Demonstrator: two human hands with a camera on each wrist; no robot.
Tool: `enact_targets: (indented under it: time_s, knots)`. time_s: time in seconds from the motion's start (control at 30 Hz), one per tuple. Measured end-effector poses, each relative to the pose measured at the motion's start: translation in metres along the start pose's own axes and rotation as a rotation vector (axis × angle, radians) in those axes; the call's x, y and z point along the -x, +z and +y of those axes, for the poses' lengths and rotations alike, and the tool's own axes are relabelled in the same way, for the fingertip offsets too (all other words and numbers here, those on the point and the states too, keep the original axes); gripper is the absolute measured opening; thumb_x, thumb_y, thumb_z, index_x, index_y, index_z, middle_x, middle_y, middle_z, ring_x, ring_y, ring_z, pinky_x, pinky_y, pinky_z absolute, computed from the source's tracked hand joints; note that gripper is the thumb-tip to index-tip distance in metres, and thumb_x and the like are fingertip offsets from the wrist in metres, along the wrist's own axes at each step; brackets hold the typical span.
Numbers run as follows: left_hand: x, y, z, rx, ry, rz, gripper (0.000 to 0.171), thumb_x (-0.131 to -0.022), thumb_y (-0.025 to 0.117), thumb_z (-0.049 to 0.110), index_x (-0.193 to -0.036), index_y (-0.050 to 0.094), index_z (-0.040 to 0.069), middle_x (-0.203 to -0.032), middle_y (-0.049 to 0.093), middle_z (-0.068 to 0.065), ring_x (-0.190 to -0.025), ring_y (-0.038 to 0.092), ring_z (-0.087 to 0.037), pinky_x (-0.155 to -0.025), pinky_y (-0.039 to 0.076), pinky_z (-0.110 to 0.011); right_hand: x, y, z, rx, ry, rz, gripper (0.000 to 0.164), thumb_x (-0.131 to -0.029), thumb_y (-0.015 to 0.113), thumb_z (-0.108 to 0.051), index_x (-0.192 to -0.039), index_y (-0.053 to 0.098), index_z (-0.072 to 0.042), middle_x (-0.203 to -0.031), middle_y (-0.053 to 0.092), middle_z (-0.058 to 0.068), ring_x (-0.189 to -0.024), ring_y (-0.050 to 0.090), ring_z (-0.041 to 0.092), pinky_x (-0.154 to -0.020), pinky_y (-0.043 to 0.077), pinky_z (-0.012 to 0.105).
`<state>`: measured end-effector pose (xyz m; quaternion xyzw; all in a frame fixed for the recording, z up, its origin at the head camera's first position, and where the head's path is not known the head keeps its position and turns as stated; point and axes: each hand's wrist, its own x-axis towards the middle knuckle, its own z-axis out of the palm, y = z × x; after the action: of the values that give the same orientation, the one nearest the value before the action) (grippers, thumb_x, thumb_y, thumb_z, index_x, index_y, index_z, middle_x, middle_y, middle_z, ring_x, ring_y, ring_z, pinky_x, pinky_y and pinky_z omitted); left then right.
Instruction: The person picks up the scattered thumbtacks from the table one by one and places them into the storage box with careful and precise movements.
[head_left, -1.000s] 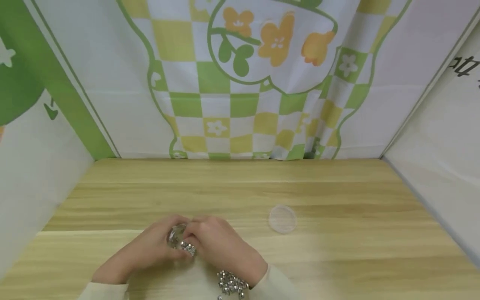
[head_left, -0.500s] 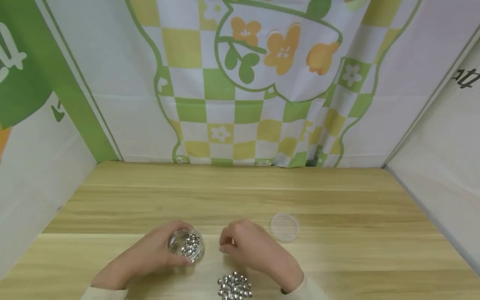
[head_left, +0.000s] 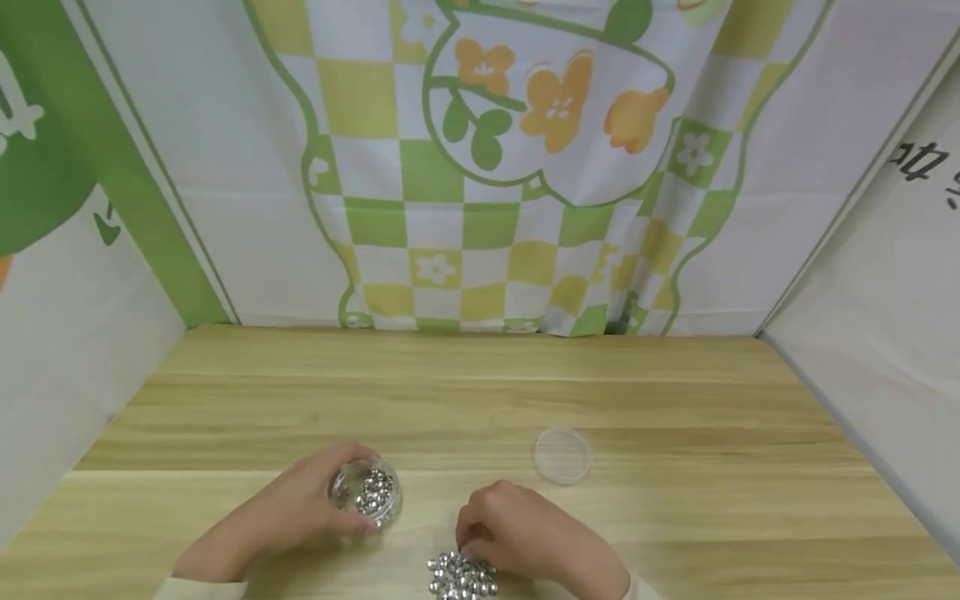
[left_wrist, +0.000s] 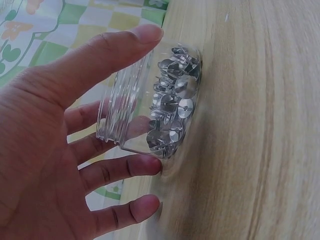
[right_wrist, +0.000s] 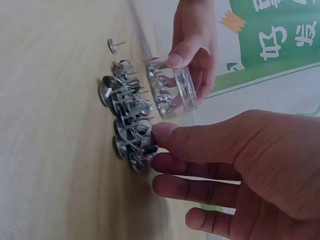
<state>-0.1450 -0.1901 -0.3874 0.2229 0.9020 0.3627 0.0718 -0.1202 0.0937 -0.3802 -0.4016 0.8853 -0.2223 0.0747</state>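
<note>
My left hand (head_left: pixel 303 504) grips a clear round jar (head_left: pixel 341 492), thumb on one side and fingers on the other. Silver thumbtacks (left_wrist: pixel 172 100) lie inside the jar, heaped toward its base in the left wrist view. Close to the front edge of the head view is a loose pile of thumbtacks (head_left: pixel 459 577). My right hand (head_left: pixel 525 533) reaches to the far right side of that pile, its thumb (right_wrist: pixel 182 142) and fingertips right at the tacks. I cannot tell whether a tack is pinched there.
A clear round lid (head_left: pixel 563 455) lies flat on the wooden table (head_left: pixel 675 467), beyond the right hand. One single thumbtack (right_wrist: pixel 112 46) sits apart from the pile. A checkered, flowered cloth (head_left: pixel 480 208) hangs behind the table, with white cloth walls on both sides.
My right hand has left the jar's opening and moved right, then down toward me to the pile. My left hand keeps hold of the jar, which is now in fuller view.
</note>
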Motion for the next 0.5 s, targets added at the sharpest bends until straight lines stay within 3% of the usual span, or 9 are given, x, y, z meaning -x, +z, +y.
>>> enact_targets:
  time_s: [0.33, 0.5]
  knots:
    - [0.002, 0.0, 0.0, -0.012, -0.006, 0.008, 0.073, -0.061, 0.085, 0.046, -0.12, 0.058, 0.013, -0.122, 0.065, -0.011, -0.11, 0.058, -0.036, -0.091, 0.048, -0.067, -0.003, 0.004, -0.005, 0.053, -0.012, 0.048, 0.015, -0.081, 0.071, -0.007, -0.072, 0.069, -0.019, -0.067, 0.058, -0.015, -0.06, 0.048, -0.005, -0.056, 0.047, 0.009]
    - [0.0, 0.0, 0.0, -0.006, -0.005, 0.008, 0.073, -0.062, 0.084, 0.048, -0.121, 0.058, 0.013, -0.121, 0.065, -0.01, -0.11, 0.057, -0.035, -0.093, 0.047, -0.066, -0.017, 0.001, -0.012, 0.083, -0.012, 0.154, 0.007, -0.085, 0.07, -0.012, -0.081, 0.071, -0.017, -0.076, 0.066, -0.012, -0.067, 0.054, -0.003, -0.062, 0.052, 0.012]
